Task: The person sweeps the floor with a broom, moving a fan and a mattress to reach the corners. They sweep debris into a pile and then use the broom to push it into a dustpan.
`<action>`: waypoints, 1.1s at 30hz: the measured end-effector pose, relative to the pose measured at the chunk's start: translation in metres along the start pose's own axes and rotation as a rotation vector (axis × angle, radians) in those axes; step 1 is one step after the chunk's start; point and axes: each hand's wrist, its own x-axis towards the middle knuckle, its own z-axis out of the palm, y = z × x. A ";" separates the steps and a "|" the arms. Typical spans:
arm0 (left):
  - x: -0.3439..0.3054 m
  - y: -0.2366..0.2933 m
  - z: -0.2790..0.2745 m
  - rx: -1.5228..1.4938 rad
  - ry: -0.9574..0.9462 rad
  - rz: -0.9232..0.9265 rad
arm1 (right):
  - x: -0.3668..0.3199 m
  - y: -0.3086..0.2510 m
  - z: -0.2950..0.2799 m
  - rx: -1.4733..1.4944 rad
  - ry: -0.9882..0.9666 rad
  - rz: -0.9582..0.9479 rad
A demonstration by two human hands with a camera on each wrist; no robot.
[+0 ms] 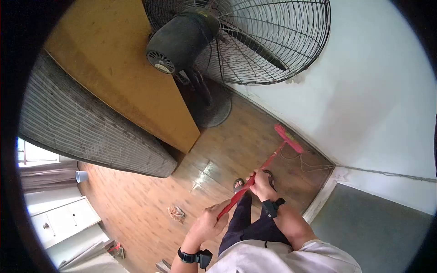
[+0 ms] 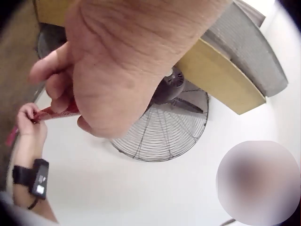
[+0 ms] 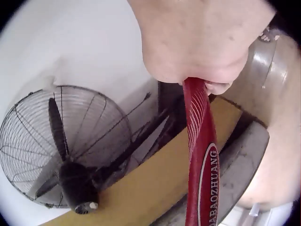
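Note:
A broom with a red handle point(image 1: 239, 196) and a pink bristle head point(image 1: 289, 138) slants across in front of me, its head down on the wooden floor by the white wall. My left hand point(image 1: 210, 224) grips the handle near its upper end; in the left wrist view the fingers point(image 2: 54, 70) curl round it. Farther down, my right hand point(image 1: 261, 184) holds the same handle. White lettering runs along the red handle point(image 3: 202, 141) in the right wrist view, where most of the right fingers are hidden behind the hand.
A large black fan point(image 1: 191, 38) stands at the back, beside a yellow-brown board point(image 1: 118, 77) and a grey striped mattress-like slab point(image 1: 100, 118). A thin cord point(image 1: 314, 166) trails along the wall's foot. A small heap of debris point(image 1: 176, 214) lies on the floor; a pale bucket point(image 1: 81, 176) stands far left.

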 end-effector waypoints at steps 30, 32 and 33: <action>0.014 0.025 -0.007 -0.275 0.017 0.068 | -0.003 -0.064 -0.022 -0.222 -0.194 -0.170; 0.003 0.038 -0.028 -0.274 0.089 -0.015 | 0.005 -0.050 0.027 -0.291 -0.264 -0.097; -0.003 0.050 -0.040 -0.247 0.182 -0.056 | 0.006 -0.043 0.053 -0.278 -0.318 -0.044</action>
